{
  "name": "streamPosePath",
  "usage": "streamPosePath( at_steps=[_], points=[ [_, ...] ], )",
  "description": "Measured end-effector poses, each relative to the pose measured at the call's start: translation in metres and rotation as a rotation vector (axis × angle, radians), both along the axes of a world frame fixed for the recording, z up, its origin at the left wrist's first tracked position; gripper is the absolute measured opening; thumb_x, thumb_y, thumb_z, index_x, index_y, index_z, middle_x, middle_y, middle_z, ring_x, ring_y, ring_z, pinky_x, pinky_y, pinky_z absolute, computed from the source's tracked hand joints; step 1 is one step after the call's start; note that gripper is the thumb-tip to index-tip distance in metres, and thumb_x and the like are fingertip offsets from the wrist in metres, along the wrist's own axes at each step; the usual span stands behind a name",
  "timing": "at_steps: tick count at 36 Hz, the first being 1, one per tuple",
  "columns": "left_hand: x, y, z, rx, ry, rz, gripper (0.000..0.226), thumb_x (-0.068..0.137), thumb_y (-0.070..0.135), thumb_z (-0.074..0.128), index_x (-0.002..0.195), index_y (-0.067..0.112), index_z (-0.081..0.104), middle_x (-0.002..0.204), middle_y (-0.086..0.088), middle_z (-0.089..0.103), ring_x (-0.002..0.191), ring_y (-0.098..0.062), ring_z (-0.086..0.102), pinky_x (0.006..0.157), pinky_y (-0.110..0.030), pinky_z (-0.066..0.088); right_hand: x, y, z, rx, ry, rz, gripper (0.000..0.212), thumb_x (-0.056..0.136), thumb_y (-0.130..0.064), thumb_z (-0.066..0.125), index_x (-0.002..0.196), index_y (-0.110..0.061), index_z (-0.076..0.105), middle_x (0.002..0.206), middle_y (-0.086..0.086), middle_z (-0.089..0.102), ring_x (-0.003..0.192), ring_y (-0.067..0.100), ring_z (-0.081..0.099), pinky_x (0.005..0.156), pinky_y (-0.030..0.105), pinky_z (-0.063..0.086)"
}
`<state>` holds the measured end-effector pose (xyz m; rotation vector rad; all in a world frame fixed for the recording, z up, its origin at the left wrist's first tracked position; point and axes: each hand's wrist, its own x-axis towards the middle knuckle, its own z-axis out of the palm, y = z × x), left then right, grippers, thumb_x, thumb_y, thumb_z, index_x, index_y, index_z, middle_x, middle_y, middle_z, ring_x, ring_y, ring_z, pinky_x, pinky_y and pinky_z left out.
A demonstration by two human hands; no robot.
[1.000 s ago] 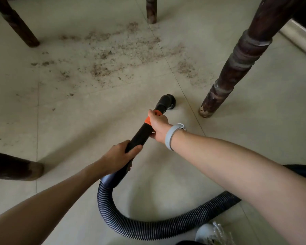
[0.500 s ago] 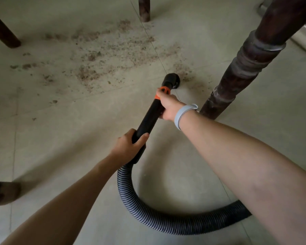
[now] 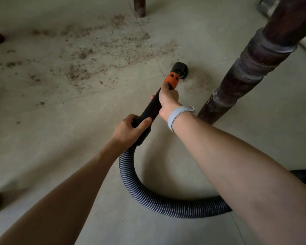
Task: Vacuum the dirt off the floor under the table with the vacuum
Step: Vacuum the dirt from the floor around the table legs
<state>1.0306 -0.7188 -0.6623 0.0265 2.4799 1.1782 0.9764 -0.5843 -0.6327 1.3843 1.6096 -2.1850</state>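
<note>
Now vacuum wand (image 3: 151, 108) within both hands (image 3: 129, 130)

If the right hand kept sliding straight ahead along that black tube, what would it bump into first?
The right hand already touches the orange collar, so that comes first. Just beyond is the black nozzle, resting on the floor at the edge of the dirt. The table leg stands off to the right.

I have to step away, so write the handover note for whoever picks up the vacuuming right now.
Left hand grips the rear of the black wand, by the ribbed hose.
Right hand grips it just behind the orange collar.
Nozzle is down on the floor beside the turned table leg.
Done: floor near you looks clean.
Left: the broad dirt patch left of and beyond the nozzle.
</note>
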Motion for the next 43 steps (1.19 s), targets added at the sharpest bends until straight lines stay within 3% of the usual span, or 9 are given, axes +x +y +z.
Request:
streamPosePath(
  at_steps=[4, 8, 11, 17, 22, 26, 32, 38, 43],
  points=[
    [0.005, 0.001, -0.008, 0.069, -0.056, -0.012, 0.043, 0.085, 0.052, 0.059, 0.100, 0.012, 0.054, 0.081, -0.005, 0.066, 0.077, -0.024, 0.064, 0.072, -0.035, 0.051, -0.002, 0.015, 0.000, 0.000, 0.015, -0.046, 0.031, 0.100, -0.035, 0.044, 0.104, -0.004, 0.047, 0.066, 0.005, 0.056, 0.057, 0.018, 0.058, 0.085, 0.036, 0.054],
    [0.003, 0.006, -0.008, 0.139, -0.086, -0.026, 0.036, 0.087, 0.046, 0.060, 0.094, 0.011, 0.053, 0.072, -0.004, 0.063, 0.062, -0.020, 0.063, 0.064, -0.031, 0.053, 0.000, 0.018, -0.001, -0.007, 0.023, -0.076, 0.033, 0.097, -0.039, 0.048, 0.105, -0.007, 0.047, 0.064, 0.003, 0.057, 0.059, 0.017, 0.059, 0.090, 0.040, 0.053],
    [-0.006, 0.008, -0.005, 0.165, -0.092, -0.035, 0.027, 0.089, 0.042, 0.059, 0.084, 0.016, 0.050, 0.069, -0.003, 0.060, 0.055, -0.017, 0.060, 0.051, -0.021, 0.050, 0.004, 0.013, 0.000, -0.016, 0.026, -0.061, 0.033, 0.096, -0.040, 0.051, 0.108, -0.009, 0.048, 0.073, 0.004, 0.060, 0.061, 0.016, 0.061, 0.082, 0.037, 0.055],
    [-0.028, 0.009, -0.001, 0.124, -0.100, -0.077, 0.045, 0.087, 0.051, 0.057, 0.092, 0.006, 0.056, 0.073, -0.009, 0.065, 0.060, -0.021, 0.065, 0.060, -0.028, 0.052, 0.003, 0.002, 0.004, 0.045, 0.038, -0.055, 0.029, 0.099, -0.038, 0.044, 0.099, -0.009, 0.049, 0.072, 0.003, 0.059, 0.065, 0.018, 0.061, 0.066, 0.031, 0.052],
    [-0.036, 0.015, -0.006, 0.110, -0.092, -0.075, 0.052, 0.086, 0.054, 0.057, 0.093, 0.002, 0.058, 0.082, -0.016, 0.069, 0.077, -0.031, 0.069, 0.078, -0.042, 0.056, -0.003, 0.007, 0.006, 0.081, 0.028, -0.082, 0.033, 0.100, -0.040, 0.040, 0.111, -0.009, 0.047, 0.075, 0.003, 0.059, 0.084, 0.025, 0.064, 0.086, 0.038, 0.053],
    [-0.038, 0.022, -0.004, 0.094, -0.077, -0.094, 0.053, 0.087, 0.054, 0.055, 0.097, 0.002, 0.057, 0.075, -0.012, 0.067, 0.072, -0.028, 0.066, 0.075, -0.038, 0.054, -0.003, 0.015, 0.007, 0.060, 0.033, -0.124, 0.033, 0.100, -0.040, 0.040, 0.113, -0.010, 0.046, 0.072, 0.001, 0.055, 0.087, 0.024, 0.064, 0.092, 0.041, 0.051],
    [-0.034, 0.023, -0.002, 0.093, -0.071, -0.138, 0.044, 0.086, 0.055, 0.054, 0.089, 0.011, 0.053, 0.076, -0.010, 0.065, 0.069, -0.025, 0.065, 0.072, -0.037, 0.054, 0.003, 0.016, 0.008, 0.055, 0.042, -0.151, 0.041, 0.101, -0.040, 0.037, 0.123, -0.007, 0.047, 0.073, 0.000, 0.054, 0.089, 0.024, 0.063, 0.091, 0.037, 0.051],
    [-0.018, 0.006, -0.001, 0.044, -0.023, -0.172, 0.055, 0.082, 0.060, 0.049, 0.104, 0.009, 0.055, 0.082, -0.011, 0.067, 0.074, -0.026, 0.068, 0.074, -0.038, 0.055, 0.020, 0.003, 0.004, 0.020, 0.054, -0.119, 0.045, 0.100, -0.041, 0.039, 0.130, -0.008, 0.042, 0.075, 0.000, 0.055, 0.080, 0.021, 0.064, 0.077, 0.031, 0.052],
    [0.000, -0.011, -0.003, -0.048, 0.052, -0.160, 0.050, 0.088, 0.054, 0.052, 0.111, 0.010, 0.055, 0.081, -0.007, 0.066, 0.077, -0.024, 0.064, 0.071, -0.031, 0.049, 0.035, -0.012, 0.000, 0.060, 0.048, -0.034, 0.045, 0.101, -0.041, 0.037, 0.130, -0.007, 0.040, 0.071, -0.002, 0.054, 0.084, 0.024, 0.066, 0.089, 0.039, 0.054]
  ],
)
